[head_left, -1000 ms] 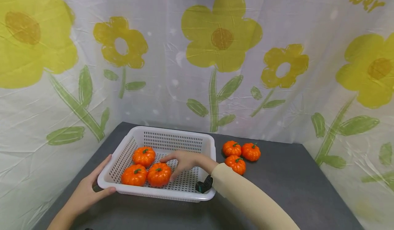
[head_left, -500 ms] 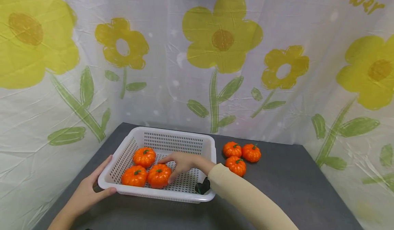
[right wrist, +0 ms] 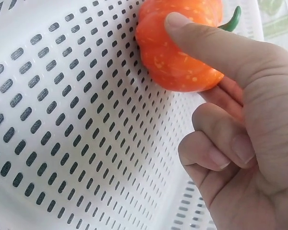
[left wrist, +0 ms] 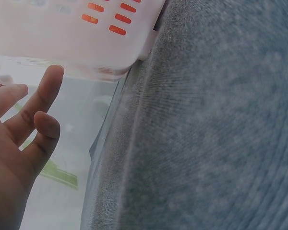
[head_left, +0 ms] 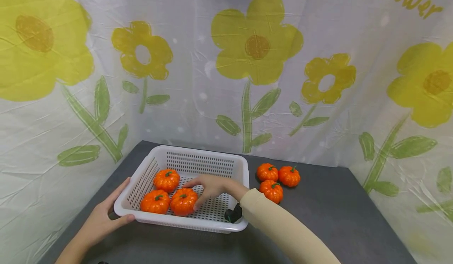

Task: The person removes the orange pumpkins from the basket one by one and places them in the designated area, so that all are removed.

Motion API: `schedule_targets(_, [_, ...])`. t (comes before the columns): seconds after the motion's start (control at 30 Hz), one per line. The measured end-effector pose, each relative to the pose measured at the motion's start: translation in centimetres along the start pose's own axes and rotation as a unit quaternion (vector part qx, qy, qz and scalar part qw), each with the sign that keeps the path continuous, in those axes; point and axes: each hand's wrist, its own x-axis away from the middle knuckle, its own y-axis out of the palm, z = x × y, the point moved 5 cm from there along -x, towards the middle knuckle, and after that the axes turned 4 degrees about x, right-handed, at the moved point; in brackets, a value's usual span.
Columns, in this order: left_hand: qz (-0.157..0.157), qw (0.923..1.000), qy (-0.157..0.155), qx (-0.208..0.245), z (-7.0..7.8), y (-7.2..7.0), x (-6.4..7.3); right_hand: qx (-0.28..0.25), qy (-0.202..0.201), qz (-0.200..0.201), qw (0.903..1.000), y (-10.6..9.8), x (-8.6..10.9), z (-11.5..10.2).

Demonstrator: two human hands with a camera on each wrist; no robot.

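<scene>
A white perforated plastic basket (head_left: 180, 222) holds several small orange toy pumpkins with green stems. My right hand (head_left: 210, 186) reaches inside and pinches the nearest-right pumpkin (head_left: 184, 202) there. In the right wrist view the thumb (right wrist: 206, 40) lies on that pumpkin (right wrist: 170, 52), with other fingers behind it and two fingers curled below. Two more pumpkins sit left of it, one at the back (head_left: 166, 180) and one at the front (head_left: 155, 201). My left hand (head_left: 99, 221) rests at the basket's near-left corner, thumb on the front rim, fingers extended along the left side.
Outside the basket on the right, a cluster of pumpkins (head_left: 271, 191) sits on the dark grey table (head_left: 325, 201). A white curtain (head_left: 191, 110) printed with yellow flowers hangs around the back and sides. A black device (head_left: 233, 213) sits at my right wrist.
The right hand's thumb and fingers have closed in on the near-right pumpkin, which stays in place. The left hand stays at the basket corner.
</scene>
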Motion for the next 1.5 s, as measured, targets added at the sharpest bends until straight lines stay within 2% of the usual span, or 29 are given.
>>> schedule_targets(0.67, [0.004,1.0000,0.002,-0.005,-0.3,0.1,-0.1,-0.026,-0.012,0.007,0.9996,-0.7,0.7,0.3])
schedule_targets(0.87, [0.002,1.0000,0.002,-0.001,-0.3,0.2,-0.1,-0.033,-0.018,0.028,0.9989,-1.3,1.1,0.6])
schedule_targets(1.03, [0.012,0.9997,0.017,0.009,-0.1,0.1,0.0,-0.045,-0.009,0.043,0.9980,-1.6,1.3,0.9])
schedule_targets(1.17, [0.016,0.9995,0.024,0.014,0.0,0.0,0.1,-0.068,-0.018,0.056,0.9959,-1.8,1.3,0.7])
schedule_targets(1.37, [0.005,0.9999,0.008,0.008,0.0,0.1,0.0,-0.084,-0.040,0.084,0.9921,-2.3,1.7,0.0])
schedule_targets(1.5, [0.001,1.0000,0.004,0.006,0.2,0.1,0.0,-0.091,-0.039,0.098,0.9903,-2.7,2.3,-0.3])
